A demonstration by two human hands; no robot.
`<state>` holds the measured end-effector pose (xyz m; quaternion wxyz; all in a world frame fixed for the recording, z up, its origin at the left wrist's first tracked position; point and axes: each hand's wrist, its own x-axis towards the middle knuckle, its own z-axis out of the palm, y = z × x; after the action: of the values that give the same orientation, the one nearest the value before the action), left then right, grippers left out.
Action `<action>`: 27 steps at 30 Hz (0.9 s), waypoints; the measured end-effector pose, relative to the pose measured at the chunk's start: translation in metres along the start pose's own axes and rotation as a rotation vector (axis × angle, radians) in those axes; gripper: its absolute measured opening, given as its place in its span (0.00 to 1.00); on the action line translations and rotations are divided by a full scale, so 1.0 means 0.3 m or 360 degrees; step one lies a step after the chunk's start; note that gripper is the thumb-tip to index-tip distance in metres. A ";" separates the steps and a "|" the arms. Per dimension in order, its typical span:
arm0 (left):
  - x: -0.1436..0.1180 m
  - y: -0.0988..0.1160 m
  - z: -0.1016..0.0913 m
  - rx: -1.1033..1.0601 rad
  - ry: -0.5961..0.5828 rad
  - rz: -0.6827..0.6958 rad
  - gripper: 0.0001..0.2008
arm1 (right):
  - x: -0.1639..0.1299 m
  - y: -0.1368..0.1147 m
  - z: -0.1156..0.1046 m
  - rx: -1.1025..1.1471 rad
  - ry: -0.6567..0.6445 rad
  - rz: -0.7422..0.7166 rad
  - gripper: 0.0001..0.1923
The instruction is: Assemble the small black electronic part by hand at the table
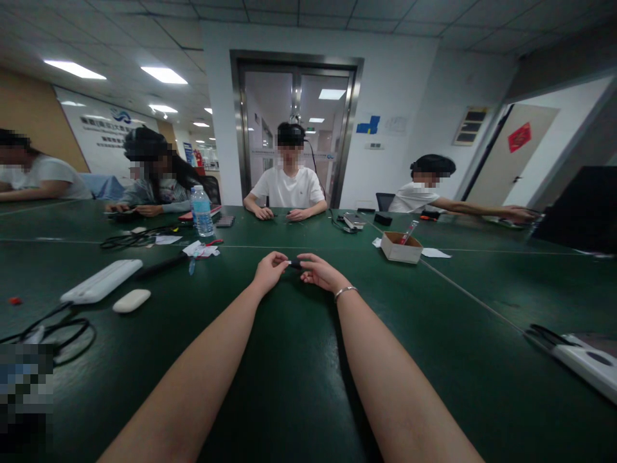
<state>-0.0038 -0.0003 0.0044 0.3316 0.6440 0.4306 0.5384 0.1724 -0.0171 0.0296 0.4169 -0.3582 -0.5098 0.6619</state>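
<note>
Both my arms reach forward over the dark green table. Between my fingertips is a small black object with a pale end on its left; it is too small for me to tell its kind. My left hand pinches the pale end between thumb and fingers. On the other side, my right hand, with a silver bracelet at its wrist, grips the dark end. The right hand's lower fingers are curled just above the tabletop.
A white power bank, a white oval case and black cables lie left. Further off stand a water bottle and scraps of paper. An open cardboard box is ahead right. A white device lies right. Several people sit around.
</note>
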 end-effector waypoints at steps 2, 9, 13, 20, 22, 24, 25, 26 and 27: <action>0.000 0.003 0.000 -0.0019 -0.0010 -0.0020 0.08 | -0.003 0.001 -0.003 0.0033 0.0008 -0.0011 0.15; -0.012 0.035 -0.006 -0.0030 -0.0136 -0.0147 0.11 | -0.012 -0.003 -0.006 0.0080 -0.0059 0.0004 0.13; -0.017 0.042 -0.008 0.0019 -0.0205 -0.0163 0.13 | -0.013 -0.004 -0.005 0.0080 -0.0069 0.0014 0.12; -0.019 0.059 -0.005 -0.0144 -0.0272 -0.0206 0.10 | 0.000 0.008 -0.016 0.0127 -0.0026 -0.0041 0.10; -0.018 0.056 -0.003 -0.0170 -0.0300 -0.0201 0.09 | 0.004 0.011 -0.020 0.0132 -0.0025 -0.0048 0.10; -0.017 0.045 0.000 -0.0155 -0.0309 -0.0189 0.09 | 0.006 0.014 -0.022 0.0136 -0.0033 -0.0050 0.10; -0.017 0.038 0.000 -0.0126 -0.0311 -0.0181 0.09 | 0.006 0.015 -0.023 0.0139 -0.0035 -0.0051 0.10; -0.017 0.032 0.000 -0.0078 -0.0311 -0.0171 0.10 | 0.006 0.015 -0.023 0.0141 -0.0034 -0.0050 0.10; -0.018 0.027 -0.001 -0.0012 -0.0311 -0.0159 0.10 | 0.006 0.015 -0.023 0.0143 -0.0030 -0.0049 0.10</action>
<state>-0.0026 -0.0086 0.0095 0.4008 0.6700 0.4257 0.4574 0.1770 -0.0136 0.0236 0.4378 -0.3248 -0.4890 0.6809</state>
